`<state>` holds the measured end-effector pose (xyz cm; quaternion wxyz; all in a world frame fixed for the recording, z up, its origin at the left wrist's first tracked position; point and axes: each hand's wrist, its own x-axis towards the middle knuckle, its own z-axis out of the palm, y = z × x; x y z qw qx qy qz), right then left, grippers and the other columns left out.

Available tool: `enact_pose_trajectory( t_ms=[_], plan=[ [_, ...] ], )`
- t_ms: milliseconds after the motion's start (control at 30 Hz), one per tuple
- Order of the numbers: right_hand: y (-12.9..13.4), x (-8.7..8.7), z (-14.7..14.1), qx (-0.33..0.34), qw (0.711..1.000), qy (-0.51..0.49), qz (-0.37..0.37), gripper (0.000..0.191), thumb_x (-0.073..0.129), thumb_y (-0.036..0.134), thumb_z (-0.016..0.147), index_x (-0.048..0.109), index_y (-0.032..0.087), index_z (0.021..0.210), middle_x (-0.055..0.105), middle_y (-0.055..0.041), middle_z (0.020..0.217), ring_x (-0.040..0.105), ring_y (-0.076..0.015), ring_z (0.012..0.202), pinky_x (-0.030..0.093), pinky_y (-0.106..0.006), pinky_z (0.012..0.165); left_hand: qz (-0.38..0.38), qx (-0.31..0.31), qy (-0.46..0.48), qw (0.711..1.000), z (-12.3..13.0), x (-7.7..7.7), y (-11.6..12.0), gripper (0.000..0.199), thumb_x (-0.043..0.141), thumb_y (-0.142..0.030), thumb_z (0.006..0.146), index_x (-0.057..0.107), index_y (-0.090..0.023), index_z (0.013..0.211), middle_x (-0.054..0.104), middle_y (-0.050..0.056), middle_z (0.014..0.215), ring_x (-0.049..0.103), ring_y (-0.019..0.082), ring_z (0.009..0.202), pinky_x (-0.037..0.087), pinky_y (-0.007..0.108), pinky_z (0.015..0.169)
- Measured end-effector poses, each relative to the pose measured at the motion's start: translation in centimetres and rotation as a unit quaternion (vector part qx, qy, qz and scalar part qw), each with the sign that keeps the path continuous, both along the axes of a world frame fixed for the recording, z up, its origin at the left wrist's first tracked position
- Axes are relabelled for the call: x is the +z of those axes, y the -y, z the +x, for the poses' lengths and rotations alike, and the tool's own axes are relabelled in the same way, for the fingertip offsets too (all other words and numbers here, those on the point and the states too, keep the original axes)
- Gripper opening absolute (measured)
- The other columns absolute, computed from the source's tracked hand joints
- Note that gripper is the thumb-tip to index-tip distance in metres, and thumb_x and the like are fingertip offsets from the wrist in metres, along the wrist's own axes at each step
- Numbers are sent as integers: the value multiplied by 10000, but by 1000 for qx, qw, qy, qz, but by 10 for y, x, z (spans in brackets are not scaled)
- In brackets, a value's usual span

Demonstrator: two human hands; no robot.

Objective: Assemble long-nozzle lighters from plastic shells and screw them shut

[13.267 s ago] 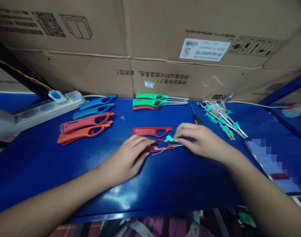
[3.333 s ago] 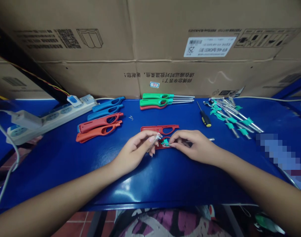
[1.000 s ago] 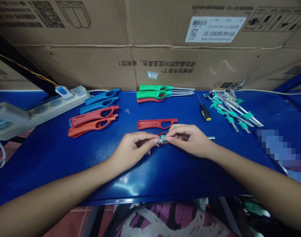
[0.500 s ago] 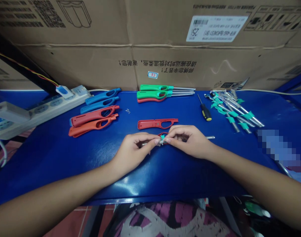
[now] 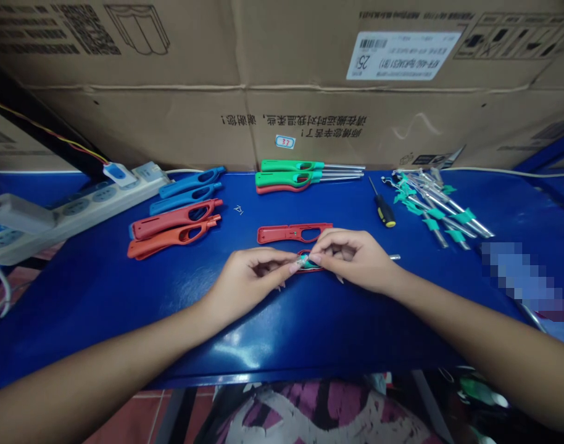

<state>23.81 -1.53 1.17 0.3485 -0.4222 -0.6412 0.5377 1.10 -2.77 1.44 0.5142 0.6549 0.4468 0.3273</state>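
Observation:
My left hand (image 5: 257, 274) and my right hand (image 5: 351, 256) meet over a red lighter shell half (image 5: 316, 269) with a green piece (image 5: 306, 261) in its loop. The left thumb and fingers are closed on a small clear part (image 5: 300, 263). My right fingertips pinch at the shell's loop, and what they hold is too small to name. A metal tube end (image 5: 395, 257) sticks out past my right hand. Just behind the hands lies another red shell half (image 5: 282, 234), its inner side up.
Blue shells (image 5: 187, 197) and red shells (image 5: 175, 221) lie left beside a power strip (image 5: 85, 203). Green lighters (image 5: 286, 179) lie at the back, a screwdriver (image 5: 384, 211) and metal tubes with green parts (image 5: 442, 206) to the right. A cardboard box (image 5: 171, 129) stands behind.
The green piece has gone from upright between my fingertips to lying lower in the shell's loop. My right hand has shifted slightly; the clear part shows more in my left fingers.

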Motion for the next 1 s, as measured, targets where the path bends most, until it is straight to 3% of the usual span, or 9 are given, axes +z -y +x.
enact_pose_trajectory(
  t_ms=[133,500,800,1000],
  plan=[
    [1,-1,-1,0,1000,5,8,230,736,391,824,705,163,818,615,-27,807,514,-86,570,401,-231,466,19,-13,-15,1000,1,0,0,206,700,-312,879,800,-155,968,788,63,853,625,97,585,505,188,563],
    [4,-3,-3,-22,999,1,29,215,716,373,832,703,160,803,619,-18,759,492,-87,576,377,-239,511,-31,32,30,999,10,7,5,152,695,-242,861,800,-142,906,776,31,767,558,59,515,457,140,482],
    [4,-2,-4,-17,996,29,79,205,688,356,862,692,164,790,614,-18,758,504,-90,592,397,-240,531,-44,29,25,998,11,8,5,143,692,-233,867,804,-145,868,770,29,753,541,47,499,450,127,486],
    [2,-2,-3,1,999,22,42,248,699,415,858,704,168,834,619,-22,790,506,-90,585,404,-241,507,-51,22,24,998,10,8,3,167,681,-253,878,801,-140,855,751,24,706,543,52,487,446,129,474]
  ],
)
